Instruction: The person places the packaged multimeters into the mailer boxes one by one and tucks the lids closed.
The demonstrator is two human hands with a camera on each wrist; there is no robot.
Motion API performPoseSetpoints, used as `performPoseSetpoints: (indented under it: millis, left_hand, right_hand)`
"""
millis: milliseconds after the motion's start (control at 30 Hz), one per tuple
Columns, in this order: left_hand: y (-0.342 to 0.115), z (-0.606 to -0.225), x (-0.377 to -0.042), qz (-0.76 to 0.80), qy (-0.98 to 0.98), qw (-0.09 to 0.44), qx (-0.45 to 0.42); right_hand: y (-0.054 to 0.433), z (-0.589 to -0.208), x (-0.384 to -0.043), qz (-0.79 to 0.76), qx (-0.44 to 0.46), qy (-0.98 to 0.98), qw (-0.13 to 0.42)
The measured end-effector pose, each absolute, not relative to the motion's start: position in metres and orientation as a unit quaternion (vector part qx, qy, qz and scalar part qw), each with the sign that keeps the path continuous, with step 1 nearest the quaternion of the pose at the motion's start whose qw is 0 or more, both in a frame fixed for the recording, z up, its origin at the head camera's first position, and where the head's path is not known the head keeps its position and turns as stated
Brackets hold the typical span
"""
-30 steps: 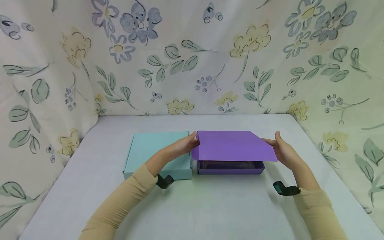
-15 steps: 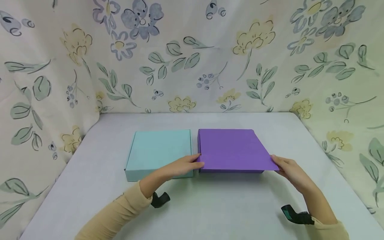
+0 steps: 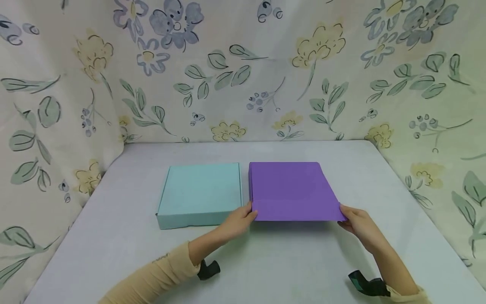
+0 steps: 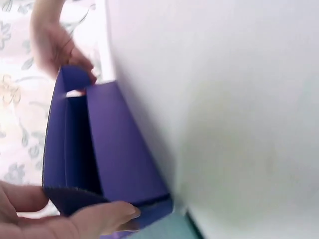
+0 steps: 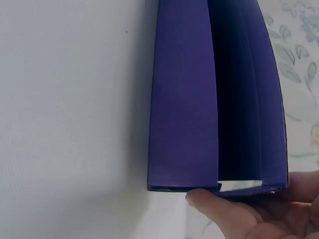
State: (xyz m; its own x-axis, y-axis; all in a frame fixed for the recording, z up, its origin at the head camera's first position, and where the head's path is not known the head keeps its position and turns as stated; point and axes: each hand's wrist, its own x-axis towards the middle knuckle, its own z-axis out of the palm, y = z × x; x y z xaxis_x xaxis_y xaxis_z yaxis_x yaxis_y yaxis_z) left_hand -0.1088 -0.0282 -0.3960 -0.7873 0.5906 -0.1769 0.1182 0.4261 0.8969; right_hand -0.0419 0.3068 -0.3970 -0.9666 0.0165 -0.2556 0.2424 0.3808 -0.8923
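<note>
A purple cardboard box lies on the table, its lid lowered with the front edge raised a little. In the left wrist view a dark gap shows between the lid and the box's front wall. My left hand pinches the lid's front left corner, thumb and fingers about the side flap. At the front right corner my right hand grips the lid's edge. Its thumb lies by the box's lower corner in the right wrist view. What is inside the box is hidden.
A light blue closed box sits just left of the purple one, near my left hand. Both stand on a white table. Floral cloth hangs behind and along the sides.
The purple lid has come down toward the front, covering the box opening. Both hands have moved nearer with it. My right hand, earlier with its thumb raised, now grips the lid's corner.
</note>
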Motion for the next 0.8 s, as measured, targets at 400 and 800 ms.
performPoseSetpoints:
  millis: [400,800]
  left_hand:
    - [-0.023,-0.408,-0.095,0.482,0.83,0.189,0.205]
    - [-0.018,-0.401,-0.093,0.527,0.812,0.233,0.093]
  right_hand:
    - [0.301,-0.403,-0.041,-0.535,0.094,0.835,0.091]
    - [0.302,-0.406,-0.042,-0.548,0.117,0.824,0.087]
